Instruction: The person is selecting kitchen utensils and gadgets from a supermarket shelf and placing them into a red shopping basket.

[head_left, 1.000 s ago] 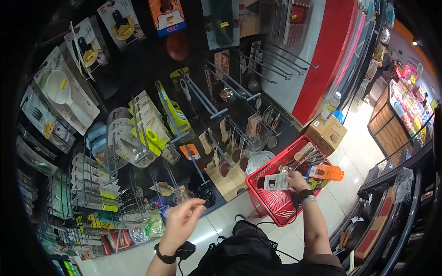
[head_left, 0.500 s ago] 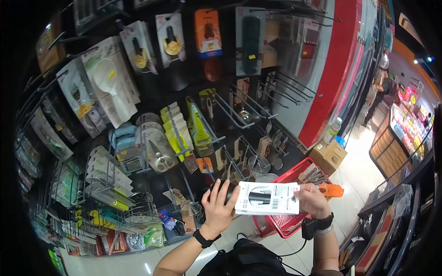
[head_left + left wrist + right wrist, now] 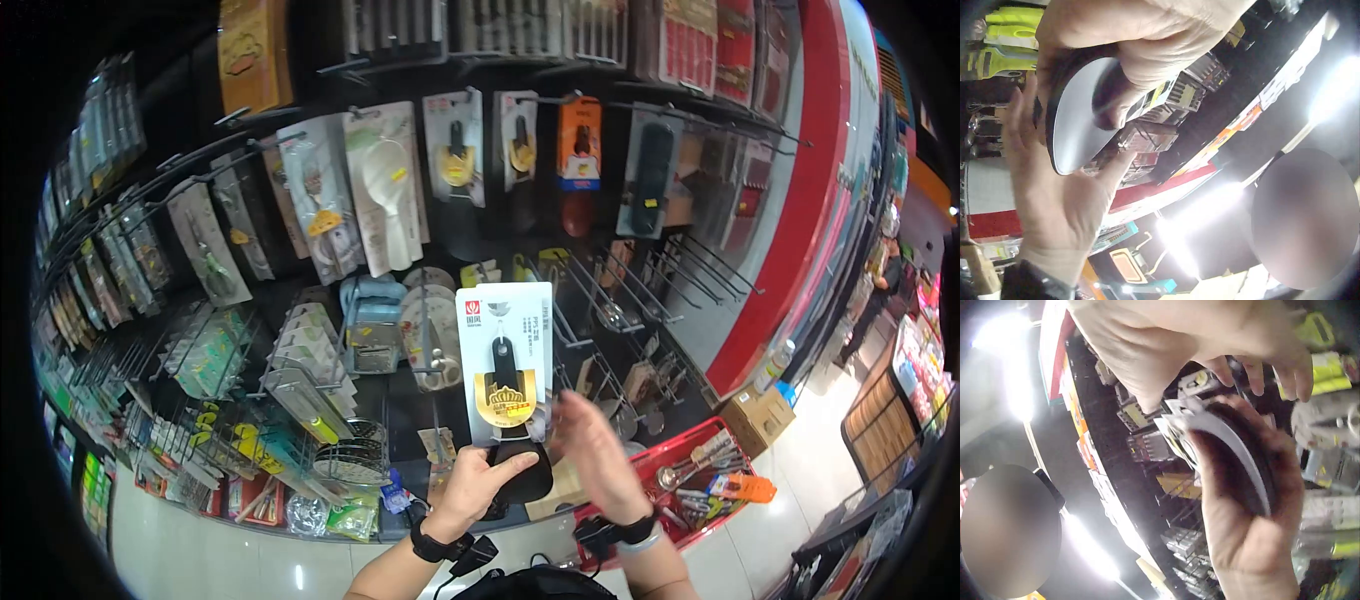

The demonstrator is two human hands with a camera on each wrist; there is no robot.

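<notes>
A black kitchen turner on a white card [image 3: 505, 355] stands upright in front of the display wall. My left hand [image 3: 487, 472] grips its black blade [image 3: 1075, 122] from below, fingers curled round the edge. My right hand [image 3: 592, 440] is held flat and blurred just right of the card's lower end, fingers straight, holding nothing. In the left wrist view the right hand's palm [image 3: 1054, 206] faces the blade. In the right wrist view the left hand [image 3: 1244, 512] wraps the blade and card.
A hook wall of carded utensils fills the view, with a white rice paddle [image 3: 388, 190] above and wire racks [image 3: 300, 390] at the lower left. A red shopping basket [image 3: 655, 455] with utensils sits at the lower right, a cardboard box [image 3: 757, 412] behind it.
The carded turner came up from the basket and turned from lying sideways to upright. My left hand took its blade and my right hand let go of the card. My view tilted upward.
</notes>
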